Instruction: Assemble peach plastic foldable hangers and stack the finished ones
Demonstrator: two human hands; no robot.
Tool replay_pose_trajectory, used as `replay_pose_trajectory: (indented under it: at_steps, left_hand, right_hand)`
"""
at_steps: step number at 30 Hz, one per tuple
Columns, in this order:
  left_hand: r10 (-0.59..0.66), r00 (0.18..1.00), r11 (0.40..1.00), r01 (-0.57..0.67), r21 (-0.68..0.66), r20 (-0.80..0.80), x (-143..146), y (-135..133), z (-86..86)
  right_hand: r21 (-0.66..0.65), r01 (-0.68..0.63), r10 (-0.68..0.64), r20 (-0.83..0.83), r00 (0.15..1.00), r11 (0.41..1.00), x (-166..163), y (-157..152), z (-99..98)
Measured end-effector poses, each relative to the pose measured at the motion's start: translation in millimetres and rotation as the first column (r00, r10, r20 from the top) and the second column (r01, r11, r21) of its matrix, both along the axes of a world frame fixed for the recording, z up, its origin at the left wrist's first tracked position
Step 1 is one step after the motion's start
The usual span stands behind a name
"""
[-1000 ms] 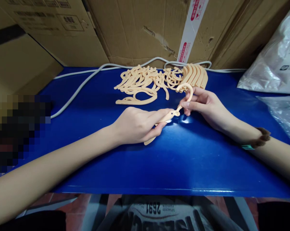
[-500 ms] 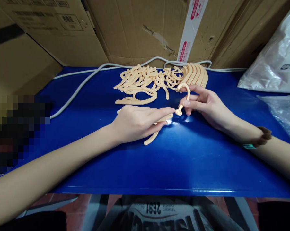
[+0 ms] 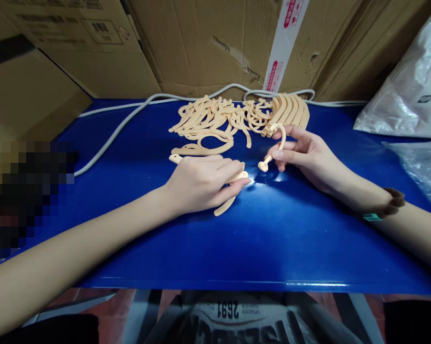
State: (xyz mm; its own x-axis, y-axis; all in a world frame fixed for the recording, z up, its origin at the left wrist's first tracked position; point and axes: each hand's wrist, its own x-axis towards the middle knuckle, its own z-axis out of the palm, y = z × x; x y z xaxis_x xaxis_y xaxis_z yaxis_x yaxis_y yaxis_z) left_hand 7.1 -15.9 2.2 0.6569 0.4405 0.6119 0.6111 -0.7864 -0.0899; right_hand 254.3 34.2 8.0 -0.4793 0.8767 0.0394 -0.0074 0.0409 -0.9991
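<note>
A hook (image 3: 283,139) is held above the table (image 3: 272,243), pinched between thumb and fingers of the right hand (image 3: 304,149). Just beside it, flat strips (image 3: 174,158) are gripped by the left hand (image 3: 201,184), by which their middles are hidden; how many are held cannot be told. Beyond, a pile (image 3: 204,117) is flanked by a neat stack (image 3: 290,112), backed by a cable (image 3: 118,129) and boxes (image 3: 201,48).

brown wristband (image 3: 393,200), right | teal strip (image 3: 372,217) | grey top (image 3: 249,319), dark lettering (image 3: 228,310)
</note>
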Motion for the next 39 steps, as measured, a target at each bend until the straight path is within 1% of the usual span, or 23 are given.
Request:
replay_pose_trajectory:
  at_steps: [3,9,15,18,25,31,36,39]
  left_hand:
    - [-0.02,1.0,1.0,0.02,0.003,0.002,0.7,1.0,0.8]
    - [-0.117,0.993,0.992,0.118,0.043,-0.034,2.1,5.2,-0.2]
    - [-0.146,0.987,0.988,0.149,0.033,-0.064,2.3,5.5,1.9]
    - [-0.152,0.985,0.987,0.155,0.031,-0.087,2.6,5.2,1.4]
    - [-0.164,0.984,0.985,0.167,0.037,-0.068,2.7,6.2,-2.7]
    - [-0.148,0.987,0.988,0.151,0.039,-0.065,1.6,6.6,-3.8]
    - [-0.144,0.989,0.989,0.144,-0.021,-0.019,0.9,6.8,-3.2]
    - [-0.154,0.988,0.987,0.154,-0.049,0.0,1.3,7.2,-3.7]
  right_hand:
    - [0.003,0.005,-0.005,0.005,1.0,1.0,-0.2,-0.2,0.1]
    - [0.001,-0.015,0.015,0.028,1.0,1.0,-0.4,-0.7,0.4]
    - [-0.004,-0.028,0.029,0.026,0.999,1.0,-0.8,-1.2,1.7]
    - [-0.007,-0.028,0.028,0.031,0.999,1.0,-1.4,-1.7,2.4]
    - [-0.016,-0.078,0.079,0.041,0.996,0.997,-0.6,-1.0,1.3]
    - [-0.004,-0.073,0.073,0.029,0.997,0.997,0.7,0.0,1.1]
    - [-0.002,-0.037,0.037,0.025,0.999,0.999,1.7,-0.3,1.4]
    - [-0.003,-0.047,0.047,0.025,0.999,0.999,2.3,-0.1,1.5]
